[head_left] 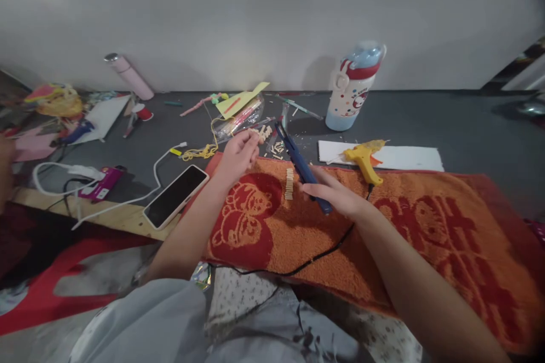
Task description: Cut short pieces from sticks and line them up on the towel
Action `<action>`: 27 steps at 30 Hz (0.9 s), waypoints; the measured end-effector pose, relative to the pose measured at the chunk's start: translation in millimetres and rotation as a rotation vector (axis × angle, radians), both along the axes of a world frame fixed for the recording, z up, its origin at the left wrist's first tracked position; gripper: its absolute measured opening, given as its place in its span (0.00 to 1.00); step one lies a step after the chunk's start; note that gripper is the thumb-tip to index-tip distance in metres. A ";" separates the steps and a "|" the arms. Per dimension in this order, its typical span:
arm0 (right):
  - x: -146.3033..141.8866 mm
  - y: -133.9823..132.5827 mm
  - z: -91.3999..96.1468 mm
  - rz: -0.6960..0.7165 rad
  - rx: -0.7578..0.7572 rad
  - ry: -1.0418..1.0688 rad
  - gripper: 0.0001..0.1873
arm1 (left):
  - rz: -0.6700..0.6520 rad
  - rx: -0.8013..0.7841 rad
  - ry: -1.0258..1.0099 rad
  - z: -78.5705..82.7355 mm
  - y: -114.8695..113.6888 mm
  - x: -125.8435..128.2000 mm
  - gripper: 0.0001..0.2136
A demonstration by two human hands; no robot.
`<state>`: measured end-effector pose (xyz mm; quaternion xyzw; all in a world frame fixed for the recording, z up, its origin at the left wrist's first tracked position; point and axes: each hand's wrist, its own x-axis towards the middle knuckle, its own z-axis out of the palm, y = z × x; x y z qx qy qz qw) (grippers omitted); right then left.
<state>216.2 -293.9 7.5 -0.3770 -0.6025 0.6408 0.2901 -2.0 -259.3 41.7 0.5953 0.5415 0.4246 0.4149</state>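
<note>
My right hand (332, 190) is wrapped round a long dark blue tool (300, 161) whose far end looks split in two; I cannot make out its exact kind. My left hand (242, 153) is closed in a pinch beside a heap of small pale wooden pieces (264, 133), and what its fingers hold is hidden. Between the hands, a neat column of short wooden sticks (289, 184) lies on the orange and red towel (310, 244). More loose cut bits (278, 149) are scattered just beyond the towel's far edge.
A yellow glue gun (365, 161) rests on a white strip (409, 157), its black cord crossing the towel. Behind stands a patterned bottle (354, 88). Leftward are a phone (175, 197), white cable, purple power strip (101, 182) and pink flask (130, 76). A person's arm shows far left.
</note>
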 end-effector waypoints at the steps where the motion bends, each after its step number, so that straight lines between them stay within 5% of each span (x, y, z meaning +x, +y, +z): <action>1: 0.2 -0.9 0.8 0.021 0.007 0.002 0.18 | 0.001 0.047 0.038 -1.9 2.1 -2.0 0.11; 11: -6.0 -7.8 1.4 0.132 0.054 -0.084 0.19 | 0.119 0.406 0.580 -12.2 -0.8 -9.9 0.12; 27: -10.1 -15.4 11.7 0.171 0.001 -0.024 0.16 | 0.117 0.356 0.890 -2.1 -14.4 -6.1 0.09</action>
